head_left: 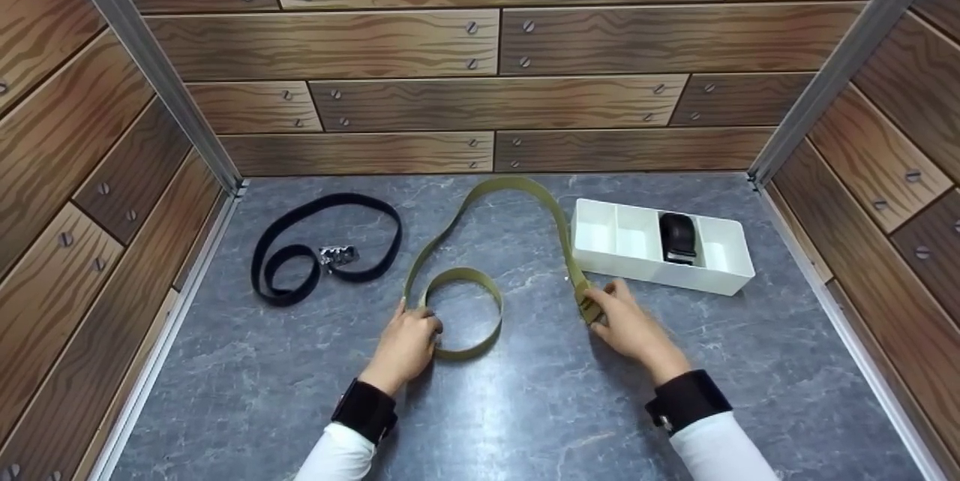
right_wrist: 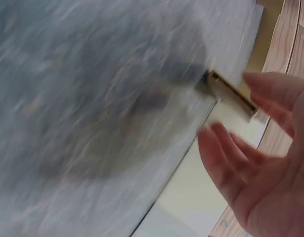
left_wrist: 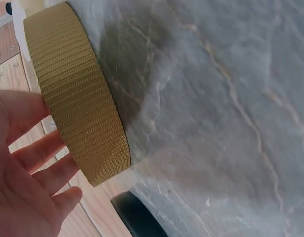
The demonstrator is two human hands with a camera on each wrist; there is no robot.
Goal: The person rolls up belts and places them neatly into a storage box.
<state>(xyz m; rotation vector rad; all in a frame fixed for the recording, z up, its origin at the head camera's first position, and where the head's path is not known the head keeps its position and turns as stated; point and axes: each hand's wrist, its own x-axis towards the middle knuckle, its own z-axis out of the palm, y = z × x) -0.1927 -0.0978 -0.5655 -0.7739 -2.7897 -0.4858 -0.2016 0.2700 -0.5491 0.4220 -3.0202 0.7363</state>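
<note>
Fingers point(right_wrist: 226, 158) of the right hand point(head_left: 628, 325) stood parted and slightly bent about the buckle point(right_wrist: 233, 97) of the olive belt point(head_left: 514, 183); a gap showed between thumb and fingertips, with no closed hold. Fingers of the left hand point(head_left: 405, 346) were nearly straight at the strap loop point(head_left: 466, 353); their tips passed behind the webbing, so I could not tell whether they pinched it.

The olive belt lay on the grey surface point(head_left: 510, 410), left of the white tray point(head_left: 646, 269). Its buckle end sat just in front of the tray's near left corner; the loop stood on edge farther left of the tray.

Step in hand, as judged: arranging the olive belt, possibly in preparation for rolling. The next move probably called for securing one end and keeping the webbing on edge, free of twist.

Clearance: the tray's left end stood just beside the strap and limited sideways travel. Open room extended in front of the tray, toward the person. A rolled black belt point(head_left: 678, 233) occupied the tray's third compartment from the left. A dark belt point(head_left: 341, 199) lay farthest left of the tray. The back wall point(head_left: 480, 106) rose behind the tray; the right wall point(head_left: 877, 226) stood apart from its right end.
</note>
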